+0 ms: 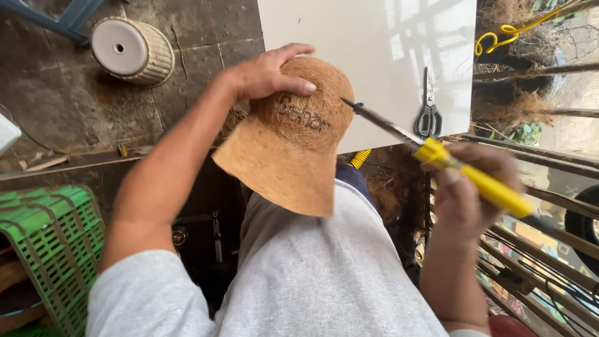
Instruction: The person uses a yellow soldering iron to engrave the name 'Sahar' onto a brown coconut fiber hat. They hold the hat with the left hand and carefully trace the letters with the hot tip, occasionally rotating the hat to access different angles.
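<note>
My left hand (269, 73) grips the top of a brown fibre hat (293, 146) shaped like a cap, with dark burnt lettering on its crown. The hat rests over my knee, its brim pointing down toward me. My right hand (471, 187) holds a yellow-handled soldering iron (480, 181). Its dark metal tip (352, 105) points left and sits just off the right side of the hat's crown.
A white board (374, 43) lies ahead with black-handled scissors (428, 112) on its right part. A cream ribbed pot (132, 50) lies on its side on the stone floor. A green plastic crate (53, 240) stands at left. Wooden slats (549, 218) run at right.
</note>
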